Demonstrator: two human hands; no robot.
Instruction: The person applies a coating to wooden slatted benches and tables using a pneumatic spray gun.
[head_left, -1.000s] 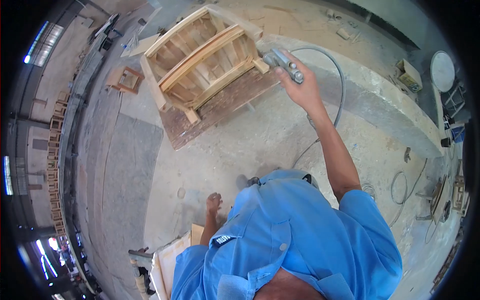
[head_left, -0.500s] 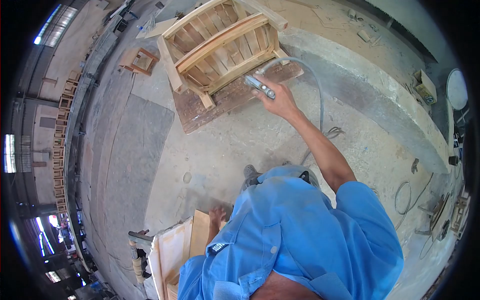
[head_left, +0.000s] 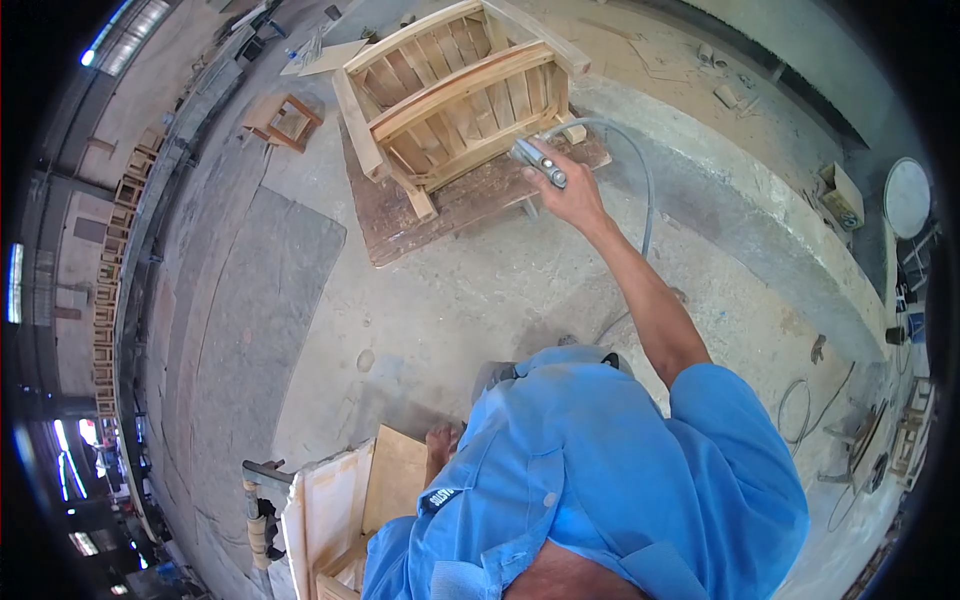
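Note:
My right hand (head_left: 572, 190) is wrapped round a silver hose-fed air tool (head_left: 540, 163). A grey hose (head_left: 645, 185) loops from it over to the right and down past my forearm. The tool's head is close to the near right corner of a slatted wooden bench frame (head_left: 460, 90), which rests on a worn brown board (head_left: 400, 235). Low beside my body hangs my left hand (head_left: 441, 440), partly hidden by the blue shirt, with its fingers loosely apart and nothing seen in them. It is near a tan panel (head_left: 395, 480) at lower left.
A small wooden stool (head_left: 283, 122) stands at upper left. A long concrete ledge (head_left: 740, 190) runs down the right side. At lower left is a white-faced wooden piece (head_left: 325, 510) beside a clamp (head_left: 262, 500). Cables (head_left: 800, 410) lie on the floor at right.
My right hand and the air tool have shifted slightly right relative to my body. The bench frame appears a little further right as the view moves. My left hand shows less beside the shirt.

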